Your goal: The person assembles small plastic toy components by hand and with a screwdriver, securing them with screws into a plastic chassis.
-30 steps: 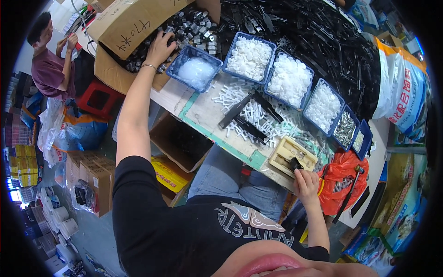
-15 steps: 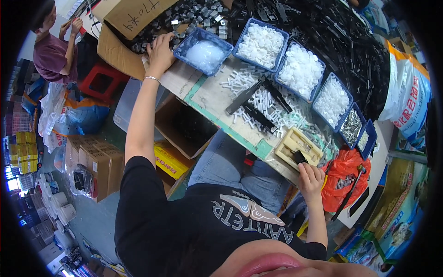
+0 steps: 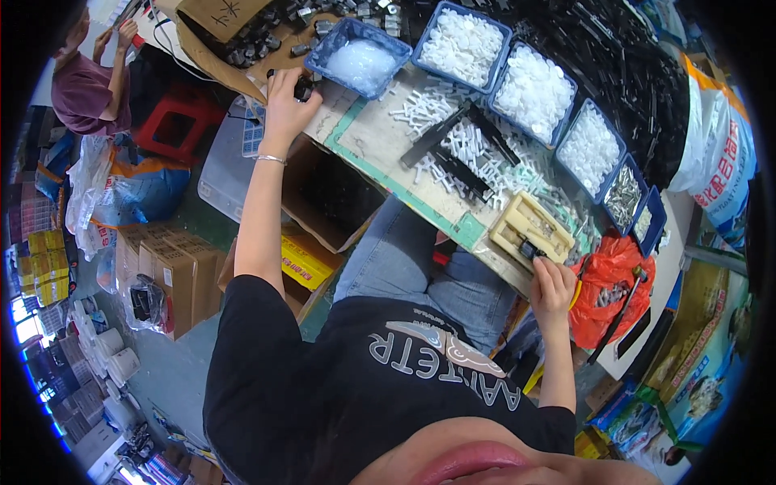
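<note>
My left hand (image 3: 288, 105) is at the mouth of the cardboard box (image 3: 217, 69), its fingers closed around a small black block-like part (image 3: 304, 87). Just to its right stands a blue tray (image 3: 361, 58) holding a clear, whitish mass. On the table's near edge, my right hand (image 3: 554, 289) pinches a small black part (image 3: 530, 250) over the near end of a cream-coloured fixture (image 3: 517, 212). The fingertips partly hide that part. Long black strips (image 3: 461, 173) lie among scattered white plastic pegs (image 3: 477, 153) left of the fixture.
Blue trays of white pieces (image 3: 461, 47) and metal pins (image 3: 624, 196) curve along the table. Behind them is a heap of black parts (image 3: 598, 73). A red plastic bag (image 3: 614, 283) sits right of my right hand. At far left a co-worker (image 3: 90, 89) is busy.
My left hand has closed on a small black part at the box mouth, where before its fingers were spread. My right hand stays at the fixture with its black part. The view has shifted slightly.
</note>
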Demonstrator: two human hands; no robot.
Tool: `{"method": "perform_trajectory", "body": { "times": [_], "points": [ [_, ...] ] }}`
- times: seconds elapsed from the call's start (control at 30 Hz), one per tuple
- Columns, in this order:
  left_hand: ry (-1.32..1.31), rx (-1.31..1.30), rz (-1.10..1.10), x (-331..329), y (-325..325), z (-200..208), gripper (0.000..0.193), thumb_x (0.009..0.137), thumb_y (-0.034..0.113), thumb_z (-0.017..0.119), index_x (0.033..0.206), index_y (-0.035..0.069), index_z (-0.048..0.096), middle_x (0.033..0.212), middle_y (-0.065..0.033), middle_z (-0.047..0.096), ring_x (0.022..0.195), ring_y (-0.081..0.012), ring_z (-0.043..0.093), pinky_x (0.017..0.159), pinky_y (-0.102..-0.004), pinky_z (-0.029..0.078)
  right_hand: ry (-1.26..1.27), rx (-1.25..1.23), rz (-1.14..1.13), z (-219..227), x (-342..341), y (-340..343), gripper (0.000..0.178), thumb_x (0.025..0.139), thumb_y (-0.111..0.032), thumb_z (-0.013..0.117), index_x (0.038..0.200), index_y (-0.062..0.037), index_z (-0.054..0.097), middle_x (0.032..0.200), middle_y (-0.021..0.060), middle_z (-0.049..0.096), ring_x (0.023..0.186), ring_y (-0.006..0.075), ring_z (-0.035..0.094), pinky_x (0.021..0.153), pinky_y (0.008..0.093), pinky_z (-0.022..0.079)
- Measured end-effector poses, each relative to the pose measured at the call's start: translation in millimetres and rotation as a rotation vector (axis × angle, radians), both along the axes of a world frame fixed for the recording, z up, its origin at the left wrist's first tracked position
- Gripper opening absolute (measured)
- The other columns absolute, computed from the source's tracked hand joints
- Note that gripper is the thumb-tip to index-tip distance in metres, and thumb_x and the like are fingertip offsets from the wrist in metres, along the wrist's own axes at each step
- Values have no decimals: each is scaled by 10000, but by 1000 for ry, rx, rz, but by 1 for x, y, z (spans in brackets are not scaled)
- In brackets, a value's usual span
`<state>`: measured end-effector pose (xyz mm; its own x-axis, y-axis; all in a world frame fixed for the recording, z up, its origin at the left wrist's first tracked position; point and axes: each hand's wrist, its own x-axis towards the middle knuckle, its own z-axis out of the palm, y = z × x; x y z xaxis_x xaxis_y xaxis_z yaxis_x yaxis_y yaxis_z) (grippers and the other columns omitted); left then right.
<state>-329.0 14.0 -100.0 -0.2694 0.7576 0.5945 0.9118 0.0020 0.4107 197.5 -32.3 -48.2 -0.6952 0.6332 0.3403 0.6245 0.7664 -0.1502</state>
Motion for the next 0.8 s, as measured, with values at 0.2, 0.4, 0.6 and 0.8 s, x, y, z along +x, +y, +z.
{"method": "perform_trajectory", "body": {
  "times": [0.2,0.4,0.6,0.8],
  "points": [
    [-1,54,-212,41,-24,8,272,659,62,688,897,27,562,855,-120,581,834,-319,545,761,-381,456,67,-3,-19,-3,-9,2,392,676,66,639,1055,-31,628,993,85,640,861,251,585,781,360,453],
    [-85,74,-337,82,-36,3,235,645,13,667,851,26,555,780,-109,554,765,-300,543,707,-372,464,66,-18,-65,-6,-7,-1,381,667,53,640,1036,-41,641,999,77,641,880,247,585,791,354,447],
    [-85,49,-446,125,-24,11,236,616,-1,674,822,43,567,749,-92,543,732,-284,538,672,-365,461,122,-79,-86,-5,-9,-4,418,656,51,640,1062,-46,640,1034,85,645,893,250,598,805,353,476],
    [-144,196,-516,171,7,26,267,600,-3,701,835,53,587,740,-81,559,678,-259,539,617,-344,459,200,-123,-120,-7,-40,-8,417,689,16,655,1102,-21,612,1068,100,637,922,268,603,828,354,495]
  ]
}}
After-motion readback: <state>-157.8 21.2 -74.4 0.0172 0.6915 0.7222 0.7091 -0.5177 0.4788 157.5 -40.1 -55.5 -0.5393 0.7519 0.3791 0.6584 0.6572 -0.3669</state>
